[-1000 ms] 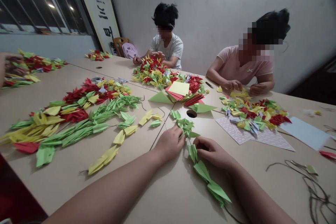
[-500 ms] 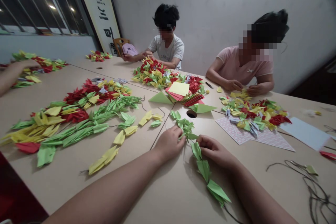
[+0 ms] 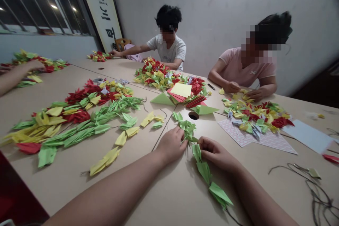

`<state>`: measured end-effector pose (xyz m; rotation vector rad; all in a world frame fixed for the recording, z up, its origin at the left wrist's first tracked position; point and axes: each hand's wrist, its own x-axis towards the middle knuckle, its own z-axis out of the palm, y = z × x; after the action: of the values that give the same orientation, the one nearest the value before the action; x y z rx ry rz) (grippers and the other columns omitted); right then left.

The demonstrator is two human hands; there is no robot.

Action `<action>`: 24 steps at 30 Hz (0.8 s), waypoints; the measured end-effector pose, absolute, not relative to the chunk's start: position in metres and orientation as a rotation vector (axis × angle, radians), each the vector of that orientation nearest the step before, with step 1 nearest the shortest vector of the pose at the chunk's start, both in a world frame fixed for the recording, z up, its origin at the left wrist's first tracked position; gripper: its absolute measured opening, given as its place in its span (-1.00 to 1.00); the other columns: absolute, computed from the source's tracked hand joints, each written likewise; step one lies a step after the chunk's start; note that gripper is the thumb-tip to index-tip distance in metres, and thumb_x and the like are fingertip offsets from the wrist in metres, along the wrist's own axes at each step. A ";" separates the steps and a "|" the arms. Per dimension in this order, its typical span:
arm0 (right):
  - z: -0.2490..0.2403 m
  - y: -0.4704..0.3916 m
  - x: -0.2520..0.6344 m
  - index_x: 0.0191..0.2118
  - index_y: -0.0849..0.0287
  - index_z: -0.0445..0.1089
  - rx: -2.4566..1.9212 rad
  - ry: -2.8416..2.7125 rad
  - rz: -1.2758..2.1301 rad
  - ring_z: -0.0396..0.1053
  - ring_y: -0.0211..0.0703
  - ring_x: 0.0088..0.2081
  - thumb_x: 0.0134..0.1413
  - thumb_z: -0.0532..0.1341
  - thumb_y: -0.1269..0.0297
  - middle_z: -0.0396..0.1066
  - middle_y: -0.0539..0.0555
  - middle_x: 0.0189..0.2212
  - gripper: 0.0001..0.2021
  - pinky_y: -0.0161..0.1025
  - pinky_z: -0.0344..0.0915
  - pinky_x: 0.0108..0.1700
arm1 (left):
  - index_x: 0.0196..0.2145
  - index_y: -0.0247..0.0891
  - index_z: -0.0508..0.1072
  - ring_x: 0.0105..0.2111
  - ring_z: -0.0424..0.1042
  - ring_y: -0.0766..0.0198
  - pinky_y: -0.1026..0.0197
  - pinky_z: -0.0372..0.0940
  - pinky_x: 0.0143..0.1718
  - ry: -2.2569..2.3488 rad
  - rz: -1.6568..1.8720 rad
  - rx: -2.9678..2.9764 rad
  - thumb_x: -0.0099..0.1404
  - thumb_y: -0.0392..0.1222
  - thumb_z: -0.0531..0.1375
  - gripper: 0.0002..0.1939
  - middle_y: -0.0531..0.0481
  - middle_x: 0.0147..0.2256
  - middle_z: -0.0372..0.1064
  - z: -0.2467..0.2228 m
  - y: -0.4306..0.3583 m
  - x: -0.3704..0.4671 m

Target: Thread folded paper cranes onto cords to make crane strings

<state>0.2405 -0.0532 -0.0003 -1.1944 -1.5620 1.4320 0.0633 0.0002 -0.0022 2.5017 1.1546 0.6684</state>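
Observation:
A string of green folded paper pieces (image 3: 204, 171) runs across the middle of the table (image 3: 148, 197), with a dark cord trailing from its near end. My left hand (image 3: 173, 143) is closed on the string's far part, beside a cluster of green pieces (image 3: 187, 129). Just to the right, my right hand (image 3: 214, 151) pinches the string near its upper pieces, fingertips bent and partly hidden. A yellow paper string (image 3: 106, 160) lies left of my left forearm, near a long bundle of green strings (image 3: 92, 123).
Coloured paper piles (image 3: 161, 74) and square sheets (image 3: 181, 90) lie beyond my hands. Two people sit across the table; another person's arm (image 3: 16, 76) reaches in at left. Patterned sheets (image 3: 235, 134) and tangled cord (image 3: 317, 194) are at right. A round hole (image 3: 193, 115) is ahead.
The person in white has stretched an arm toward the small paper pile at the back left. The green piece by my right hand has shifted slightly left. My hands have hardly moved.

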 end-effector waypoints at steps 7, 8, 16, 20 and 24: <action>-0.001 -0.051 0.241 -0.45 0.20 0.14 -1.207 -1.534 1.379 0.11 -0.36 -0.53 -0.06 0.16 0.16 0.15 -0.08 -0.58 -0.77 -0.37 0.04 -0.49 | -0.41 -0.25 0.19 -0.35 0.20 0.22 0.19 0.16 -0.29 0.969 0.868 2.467 0.11 -0.24 0.04 -0.93 -0.02 -0.40 0.18 0.005 -0.003 0.060; -0.001 -0.051 0.241 -0.45 0.20 0.14 -1.210 -1.534 1.367 0.11 -0.36 -0.53 -0.06 0.16 0.17 0.15 -0.08 -0.58 -0.78 -0.37 0.04 -0.49 | -0.41 -0.25 0.20 -0.35 0.20 0.22 0.19 0.16 -0.28 0.916 0.869 2.484 0.13 -0.20 0.05 -0.92 -0.02 -0.39 0.18 0.007 -0.003 0.059; -0.001 -0.050 0.240 -0.45 0.21 0.17 -1.218 -1.561 1.327 0.11 -0.35 -0.50 -0.07 0.17 0.17 0.17 -0.06 -0.56 -0.78 -0.36 0.06 -0.46 | -0.39 -0.26 0.29 -0.28 0.24 0.17 0.15 0.15 -0.20 0.633 0.755 2.664 0.04 0.14 0.15 -0.62 -0.07 -0.32 0.25 0.006 -0.006 0.059; -0.001 -0.050 0.241 -0.42 0.21 0.18 -1.222 -1.569 1.355 0.14 -0.34 -0.49 -0.07 0.17 0.16 0.20 -0.05 -0.55 -0.78 -0.36 0.07 -0.45 | -0.39 -0.25 0.29 -0.25 0.25 0.18 0.15 0.15 -0.19 0.608 0.775 2.667 0.08 -0.01 0.14 -0.75 -0.06 -0.30 0.28 0.002 -0.004 0.060; -0.001 -0.050 0.240 -0.40 0.21 0.18 -1.188 -1.543 1.401 0.15 -0.34 -0.49 -0.07 0.18 0.19 0.22 -0.05 -0.55 -0.79 -0.36 0.06 -0.44 | -0.40 -0.26 0.30 -0.25 0.25 0.19 0.16 0.15 -0.19 0.592 0.782 2.659 0.07 -0.11 0.14 -0.82 -0.04 -0.31 0.27 0.002 -0.004 0.060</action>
<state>0.2405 -0.0498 -0.0012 -1.1878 -1.5433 1.4009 0.0602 -0.0036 0.0017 2.6587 0.5925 0.7816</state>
